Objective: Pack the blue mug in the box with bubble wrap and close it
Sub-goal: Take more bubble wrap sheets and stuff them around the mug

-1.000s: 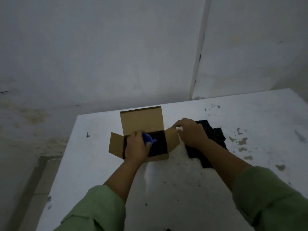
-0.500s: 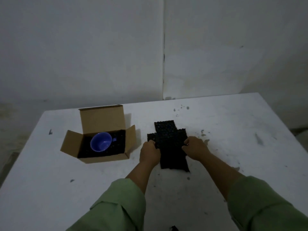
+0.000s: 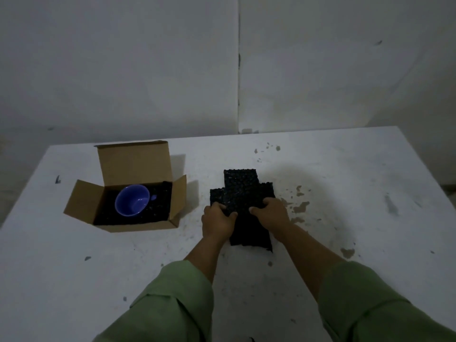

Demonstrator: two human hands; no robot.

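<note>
Fingers [image 3: 228,210] of the left hand [image 3: 217,222] are curled over the near-left part of the black bubble wrap [image 3: 243,193], and a fold of the sheet is gripped between them and the palm. Fingers [image 3: 256,210] of the right hand [image 3: 272,214] are curled in the same way on the near-right part of the sheet, so the wrap is held by both hands at once, knuckles up and backs of the hands turned to the camera. The two hands are set close together, with a narrow strip of the dark sheet seen between them. Both wrists are bent slightly inward; the forearms are stretched forward from light green sleeves [image 3: 177,304] at the bottom of the view and converge toward the wrap.

The wrap is laid on the white table [image 3: 357,193], with its far part spread flat beyond the fingers and its near end seen below the hands. Whether it is lifted off the surface at the grip cannot be told.

To the left, apart from the hands, the cardboard box [image 3: 138,224] is stood on the table with its lid flap raised at the back and its side flaps spread. The blue mug [image 3: 132,199] is lain inside it on a dark lining, tilted with its mouth turned up toward the camera and its handle pointed right.
</note>
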